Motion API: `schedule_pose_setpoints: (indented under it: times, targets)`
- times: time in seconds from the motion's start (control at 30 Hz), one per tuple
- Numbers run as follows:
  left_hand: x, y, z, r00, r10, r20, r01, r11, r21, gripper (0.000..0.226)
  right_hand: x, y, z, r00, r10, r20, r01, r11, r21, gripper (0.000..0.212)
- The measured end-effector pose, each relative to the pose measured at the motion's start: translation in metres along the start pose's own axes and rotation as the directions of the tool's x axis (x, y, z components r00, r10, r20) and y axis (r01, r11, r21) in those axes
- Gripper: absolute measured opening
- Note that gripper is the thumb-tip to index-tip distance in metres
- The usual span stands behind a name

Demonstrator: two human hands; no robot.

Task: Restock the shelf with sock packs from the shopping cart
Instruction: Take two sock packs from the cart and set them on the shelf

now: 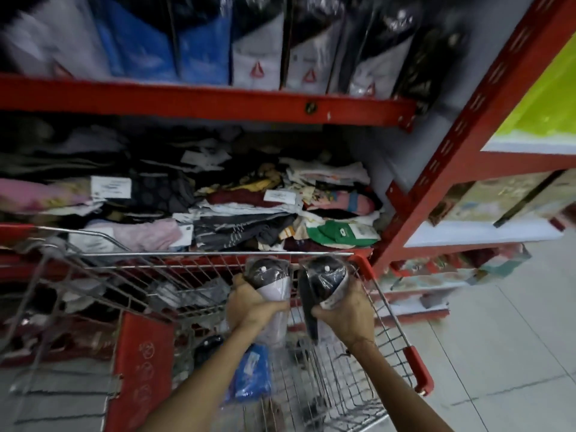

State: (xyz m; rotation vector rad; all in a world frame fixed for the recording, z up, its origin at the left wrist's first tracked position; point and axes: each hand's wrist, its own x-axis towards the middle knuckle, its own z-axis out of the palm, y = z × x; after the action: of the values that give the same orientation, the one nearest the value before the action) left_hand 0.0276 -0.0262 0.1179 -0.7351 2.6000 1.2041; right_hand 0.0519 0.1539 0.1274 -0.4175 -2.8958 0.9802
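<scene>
Two sock packs are being lifted out of the shopping cart (386,332) at once, one in each hand. The left hand (249,304) is wrapping closed around a pack with a dark top and a pale lower half (274,285), and the right hand (346,310) is gripping a darker pack (324,275) by its lower part, so both packs are standing upright above the knuckles. Both hands are hovering just over the cart's far rim, close together but with the packs not touching.

Beyond and above the hands, the upper shelf (202,101) is carrying a row of upright packs that look alike, which seems the likely home for these two. Directly beyond the hands, the lower shelf is holding a loose heap of mixed socks (249,210). Below the left forearm, a blue pack (252,375) is waiting in the cart with a few other dark items, blurred.

To do this step well, keeping each pack upright and squeezing the cardboard rather than the slippery plastic should help. Raising them clear of the wire rim before reaching forward would avoid snagging. Seating one pack at a time into the row, label facing out, looks safer than pushing both in together.
</scene>
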Motion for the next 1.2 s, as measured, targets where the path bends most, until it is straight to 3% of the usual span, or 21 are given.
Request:
schedule_pose_setpoints:
  times: [0.3, 0.63, 0.77, 0.9, 1.2]
  targets:
    - [-0.014, 0.08, -0.114, 0.927, 0.202, -0.317, -0.253, 0.959, -0.13, 0.099, 0.019, -0.104, -0.073, 0.93, -0.236, -0.282, 0.269, 0.96, 0.083, 0.088]
    - [-0.014, 0.181, -0.212, 0.742, 0.271, -0.613, -0.496, 0.837, -0.23, 0.099, 0.072, -0.22, -0.155, 0.769, -0.32, -0.553, 0.492, 0.849, 0.194, 0.094]
    - [-0.001, 0.224, -0.238, 0.634, 0.309, -0.709, -0.616, 0.756, -0.222, 0.101, 0.107, -0.26, -0.176, 0.714, -0.329, -0.617, 0.559, 0.8, 0.22, 0.097]
    - [0.02, 0.269, -0.244, 0.544, 0.291, -0.787, -0.677, 0.706, -0.207, 0.103, 0.15, -0.287, -0.185, 0.702, -0.296, -0.648, 0.562, 0.789, 0.248, 0.098]
    - [0.079, 0.299, -0.192, 0.583, 0.269, -0.767, -0.635, 0.74, -0.222, 0.109, 0.212, -0.273, -0.153, 0.773, -0.231, -0.591, 0.488, 0.811, 0.321, 0.102]
